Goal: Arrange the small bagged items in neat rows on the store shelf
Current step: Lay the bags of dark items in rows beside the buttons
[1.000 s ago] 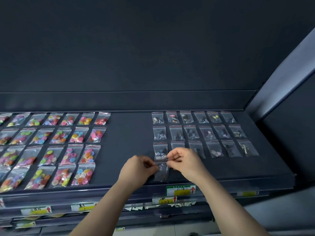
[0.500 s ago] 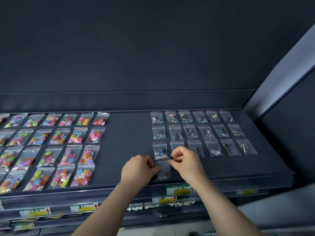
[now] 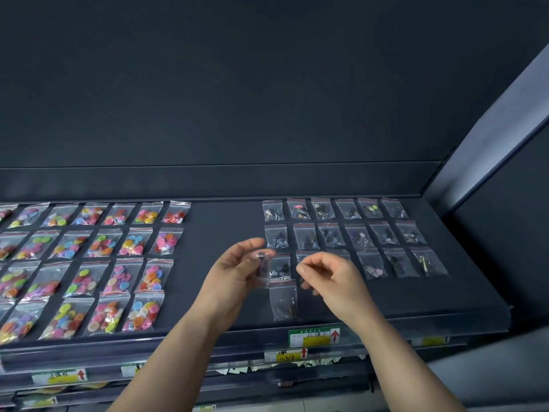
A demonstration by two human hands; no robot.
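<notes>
Small clear bags of dark trinkets (image 3: 329, 234) lie in three neat rows on the right half of the dark shelf (image 3: 225, 224). One more dark bag (image 3: 283, 298) lies alone in a fourth row, below the leftmost column. My left hand (image 3: 234, 272) hovers above the shelf just left of that column, shut on a small clear bag (image 3: 263, 267) of dark pieces held upright. My right hand (image 3: 332, 278) hovers to its right, thumb and forefinger pinched together with nothing visible between them. It hides part of the third row.
Bags of colourful buttons (image 3: 101, 263) fill the shelf's left half in several rows. A bare strip of shelf separates the two groups. Price labels (image 3: 313, 337) run along the front rail, lower shelves sit beneath, and a side panel (image 3: 490, 144) closes the right end.
Both hands have lifted off the front-row bag, which now lies flat on the shelf. My left hand has risen holding another small bag, and my right hand has drawn away to the right.
</notes>
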